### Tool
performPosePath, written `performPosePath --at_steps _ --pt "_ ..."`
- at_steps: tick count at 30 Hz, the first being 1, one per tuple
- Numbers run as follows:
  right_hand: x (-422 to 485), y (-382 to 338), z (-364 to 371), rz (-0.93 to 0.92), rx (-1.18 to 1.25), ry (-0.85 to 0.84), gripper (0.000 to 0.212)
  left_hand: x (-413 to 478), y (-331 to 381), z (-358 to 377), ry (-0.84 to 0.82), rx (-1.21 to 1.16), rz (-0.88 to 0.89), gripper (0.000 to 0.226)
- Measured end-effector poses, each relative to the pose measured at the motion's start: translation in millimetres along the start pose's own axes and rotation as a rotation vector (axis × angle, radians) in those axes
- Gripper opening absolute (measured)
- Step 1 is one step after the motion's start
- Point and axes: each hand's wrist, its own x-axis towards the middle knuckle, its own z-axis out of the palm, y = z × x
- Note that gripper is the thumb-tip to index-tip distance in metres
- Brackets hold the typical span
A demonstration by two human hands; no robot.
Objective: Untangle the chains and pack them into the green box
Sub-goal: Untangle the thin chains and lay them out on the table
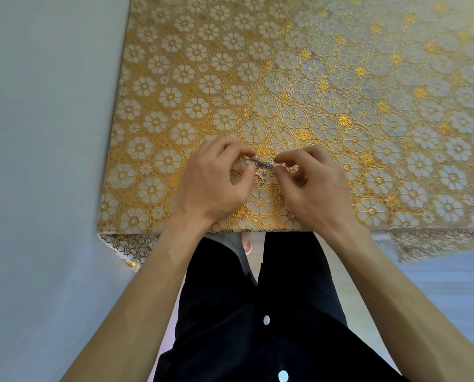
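Surface: one counter under a gold-and-white floral lace-pattern tablecloth. The cloth covers the whole top in view and hangs over the near edge at the near-left corner and again further right. Glare washes out the pattern toward the far-right side.

Room: plain pale grey-blue wall runs along the counter's left edge, touching it or just beside it, can't tell which. There is a pale bluish surface below the near edge on the right; floor or something else, can't tell.

Person stands at the near edge in a black buttoned garment, forearms bare.

Counts:
- Hands: 2, both over the counter just in from the near edge, right of the near-left corner.
- Tangle of thin silver metal chains: 1 clump. The number of chains inside it is not resolvable.
- White round buttons on the garment: 2, upper and lower.

Left-hand grip: narrow, thumb and forefinger pinching the clump's left end, other fingers curled.
Right-hand grip: narrow, fingertips pinching the clump's right end.

The chains span the small gap between the two grips. A short loop droops from the middle toward the cloth; can't tell whether it touches.
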Motion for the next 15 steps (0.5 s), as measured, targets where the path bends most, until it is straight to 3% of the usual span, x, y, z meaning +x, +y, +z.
performPosePath --at_steps 15 --pt "23.5 -11.5 0.6 0.012 -0.150 -0.188 0.008 1.3 -14.2 9.7 0.055 0.128 -0.005 0.024"
